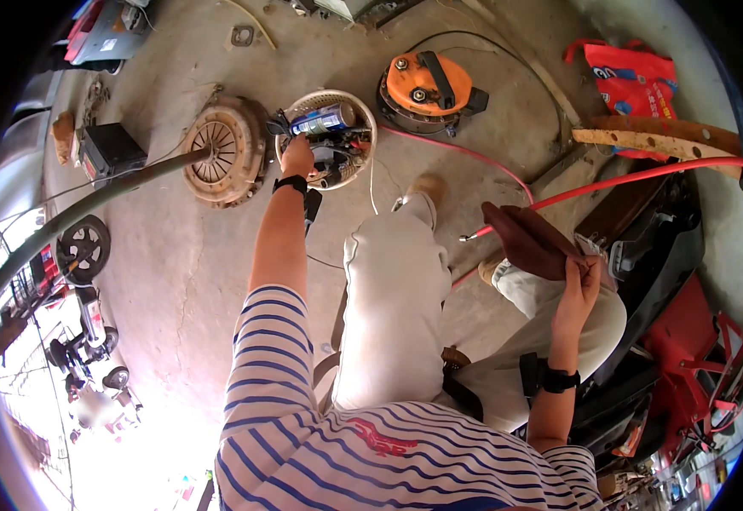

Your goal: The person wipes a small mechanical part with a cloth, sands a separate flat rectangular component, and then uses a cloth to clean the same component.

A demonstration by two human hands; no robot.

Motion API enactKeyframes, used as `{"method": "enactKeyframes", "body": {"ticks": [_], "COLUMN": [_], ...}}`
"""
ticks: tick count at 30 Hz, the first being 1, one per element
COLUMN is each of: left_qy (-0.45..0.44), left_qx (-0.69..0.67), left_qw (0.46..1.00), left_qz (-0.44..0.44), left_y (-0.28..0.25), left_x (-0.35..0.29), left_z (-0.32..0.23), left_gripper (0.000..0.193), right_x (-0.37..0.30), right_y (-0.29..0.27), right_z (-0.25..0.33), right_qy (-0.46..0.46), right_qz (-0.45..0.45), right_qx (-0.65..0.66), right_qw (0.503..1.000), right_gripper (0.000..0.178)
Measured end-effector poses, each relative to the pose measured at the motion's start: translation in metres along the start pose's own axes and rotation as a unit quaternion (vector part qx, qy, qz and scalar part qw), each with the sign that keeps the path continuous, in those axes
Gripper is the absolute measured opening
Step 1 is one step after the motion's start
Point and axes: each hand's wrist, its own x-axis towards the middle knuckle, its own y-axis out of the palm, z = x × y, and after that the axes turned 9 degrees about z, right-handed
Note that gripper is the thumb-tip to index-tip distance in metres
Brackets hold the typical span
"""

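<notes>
Round cream plastic basket: standing on the bare grey concrete floor; loaded with a blue cylindrical can lying across jumbled dark parts.
Bare left hand: reaching over the near-left rim of the basket, just beside the can; cannot tell whether grasping anything, too crowded by dark parts.
Bare right hand: pinching the cloth by its near edge, well to the right of the basket.
Dark maroon folded cloth: held up to the right of the basket, nearer the body.
Progress: probably early; cloth already in hand, can and parts not yet out of the basket; no clear sign of how much further to go.
Floor around: left of the basket, a rusty round metal disc with radial slots, then a black boxy battery; right, a round orange machine with a black handle.
Room: workshop-like; far right of the basket, a long red hose and a bright red bag; glaring daylight nearer and left.
</notes>
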Motion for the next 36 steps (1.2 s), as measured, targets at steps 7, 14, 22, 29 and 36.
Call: {"method": "enactKeyframes", "body": {"ticks": [7, 14, 22, 29, 36], "left_qy": [-0.029, 0.009, 0.026, 0.061, 0.073], "left_qx": [0.130, 0.221, 0.179, 0.102, -0.232], "left_qw": [0.989, 0.974, 0.983, 0.955, 0.916], "left_qz": [0.067, 0.038, -0.007, -0.273, -0.320], "left_y": [-0.023, -0.036, -0.131, -0.212, -0.301], "left_x": [-0.032, -0.047, -0.109, -0.167, -0.209], "left_z": [-0.067, -0.060, -0.060, -0.076, -0.101], "left_gripper": [0.026, 0.014, 0.023, 0.029, 0.031], "right_x": [0.000, -0.001, -0.003, -0.006, -0.003], "right_y": [-0.006, -0.003, -0.005, -0.017, -0.029], "right_z": [-0.008, -0.003, -0.003, -0.011, -0.028], "right_qy": [0.004, -0.015, -0.059, -0.116, -0.172], "right_qz": [-0.023, -0.020, -0.028, -0.052, -0.094], "right_qx": [-0.028, -0.001, 0.023, 0.019, 0.039], "right_qw": [0.999, 1.000, 0.998, 0.992, 0.980], "right_gripper": [0.008, 0.005, 0.013, 0.016, 0.012]}}
